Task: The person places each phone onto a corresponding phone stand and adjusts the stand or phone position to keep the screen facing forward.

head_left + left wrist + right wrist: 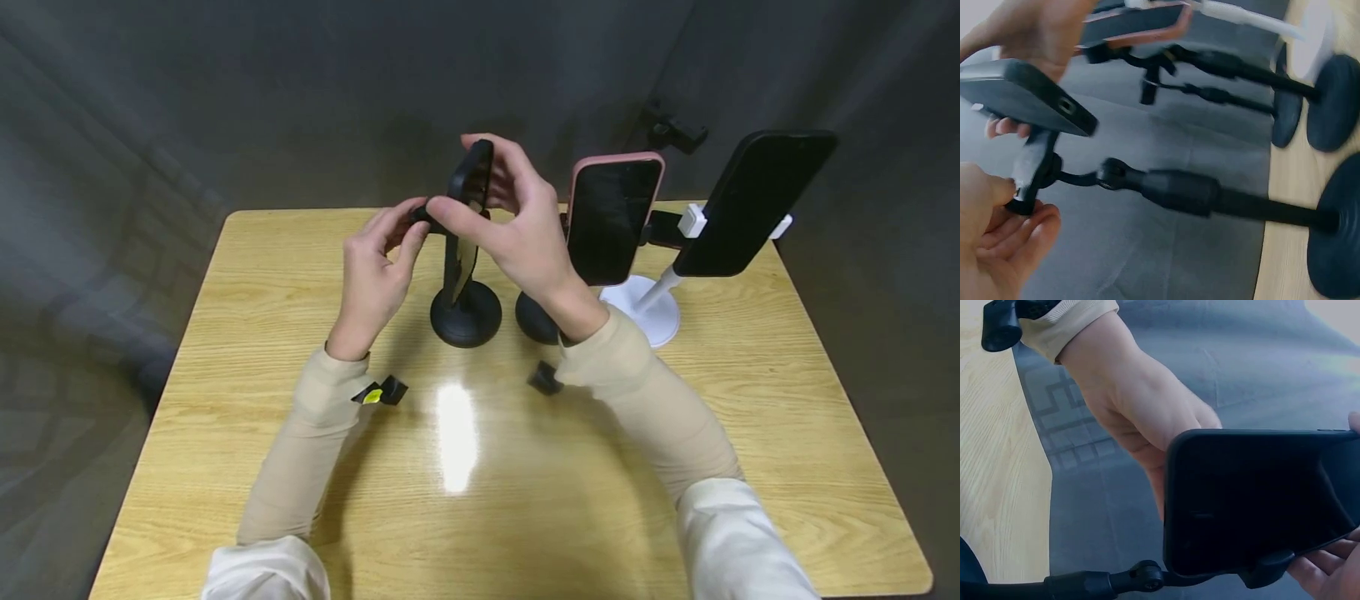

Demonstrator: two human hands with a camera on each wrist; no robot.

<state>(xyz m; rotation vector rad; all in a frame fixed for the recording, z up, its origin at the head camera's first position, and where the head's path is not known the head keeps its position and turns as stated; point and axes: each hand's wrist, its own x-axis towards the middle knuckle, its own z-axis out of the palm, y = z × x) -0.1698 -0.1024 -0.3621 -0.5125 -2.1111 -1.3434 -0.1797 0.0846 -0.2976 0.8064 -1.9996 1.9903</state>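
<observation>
At left, a person's left hand (pixel 377 271) pinches the end of a clamp (pixel 1036 159) on a black stand (pixel 467 317) atop the table (pixel 465 542), as the right hand (pixel 528 221) grips a black phone (pixel 1254 500) right at that clamp; whether it is seated cannot be told. Farther right, a pink-cased phone (pixel 613 221) sits in a second stand (pixel 536 318), and a tilted dark phone (pixel 757 204) fills a white stand (pixel 651 317).

I can read no text, number or brand, even on the phone (pixel 1247 500); the yellow patch (pixel 372 397) by my left sleeve (pixel 330 385) is too small.
</observation>
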